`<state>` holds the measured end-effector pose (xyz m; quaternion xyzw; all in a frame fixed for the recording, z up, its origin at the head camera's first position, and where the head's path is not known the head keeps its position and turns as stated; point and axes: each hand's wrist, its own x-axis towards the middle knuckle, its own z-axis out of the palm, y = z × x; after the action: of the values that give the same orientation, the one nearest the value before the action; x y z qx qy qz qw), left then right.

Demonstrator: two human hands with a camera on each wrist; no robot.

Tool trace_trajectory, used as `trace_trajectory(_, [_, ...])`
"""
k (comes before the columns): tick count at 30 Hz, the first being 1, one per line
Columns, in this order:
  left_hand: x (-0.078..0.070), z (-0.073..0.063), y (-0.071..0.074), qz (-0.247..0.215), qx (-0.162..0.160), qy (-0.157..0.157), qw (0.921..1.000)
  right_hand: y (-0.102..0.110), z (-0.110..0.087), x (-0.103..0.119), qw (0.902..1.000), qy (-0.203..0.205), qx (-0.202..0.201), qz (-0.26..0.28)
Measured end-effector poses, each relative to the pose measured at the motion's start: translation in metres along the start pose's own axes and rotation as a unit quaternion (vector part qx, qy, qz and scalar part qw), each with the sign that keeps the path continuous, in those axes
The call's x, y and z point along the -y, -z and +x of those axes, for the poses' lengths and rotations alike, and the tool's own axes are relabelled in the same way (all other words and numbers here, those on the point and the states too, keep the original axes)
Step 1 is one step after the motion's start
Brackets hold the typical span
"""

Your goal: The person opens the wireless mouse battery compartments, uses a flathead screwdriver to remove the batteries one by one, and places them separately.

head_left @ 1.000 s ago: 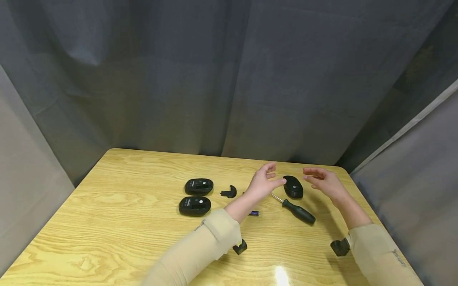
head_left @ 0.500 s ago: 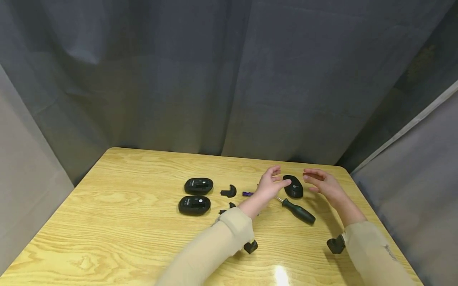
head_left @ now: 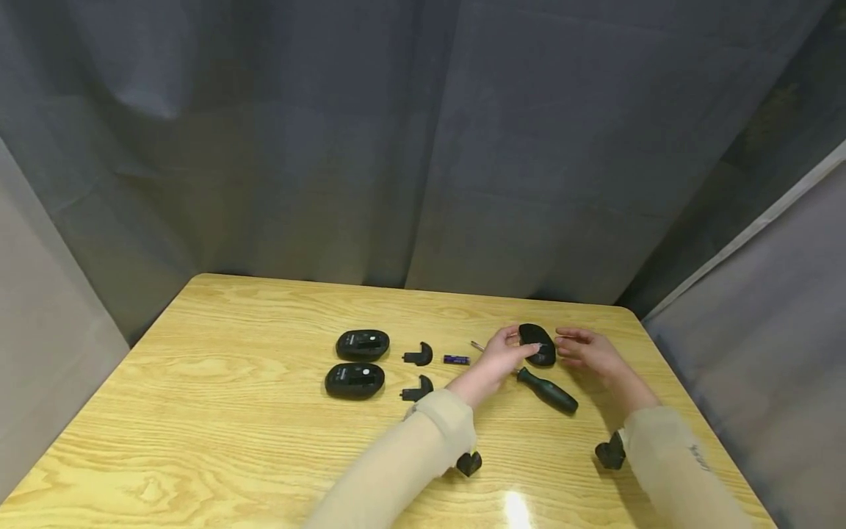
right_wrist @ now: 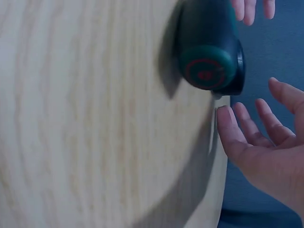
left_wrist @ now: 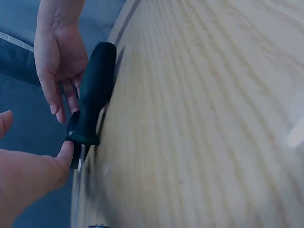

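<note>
A black computer mouse lies top up at the right rear of the table. My left hand is at its left side, the thumb overlapping the near part of the mouse; firm contact cannot be made out. In the left wrist view the left thumb and forefinger stand well apart. Just off the mouse's right side is my right hand, whose fingers spread loosely around nothing in the right wrist view. A screwdriver with a dark green handle lies in front of the mouse, its shaft partly hidden behind the left hand.
Two more mice, a rear one and a front one, lie underside up with battery slots exposed. Beside them are two black covers, one behind and one in front. A purple battery lies between covers and screwdriver.
My left hand has moved right and nearer to me, its thumb reaching over the mouse. My right hand has come slightly lower, close to the mouse. The battery and front cover have come into view.
</note>
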<state>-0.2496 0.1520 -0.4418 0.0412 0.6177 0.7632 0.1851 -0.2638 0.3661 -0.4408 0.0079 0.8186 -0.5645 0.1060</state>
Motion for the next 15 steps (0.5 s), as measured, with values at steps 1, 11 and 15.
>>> trace_trajectory(1, [0.0015, 0.0007, 0.0002, -0.003, 0.0, 0.006, 1.0, -0.0006, 0.0007, -0.0016, 1.0, 0.0, 0.002, -0.001])
trace_trajectory(11, [0.0079, 0.0061, 0.0004, -0.057, 0.029, 0.025, 0.9976, -0.0071, 0.0026, -0.0018, 0.9999, -0.005, 0.007, 0.01])
trace_trajectory(15, [0.0092, 0.0082, 0.0012, -0.067, 0.04, 0.03, 0.9965, -0.0092, 0.0026, 0.0002, 0.9996, -0.012, 0.008, 0.024])
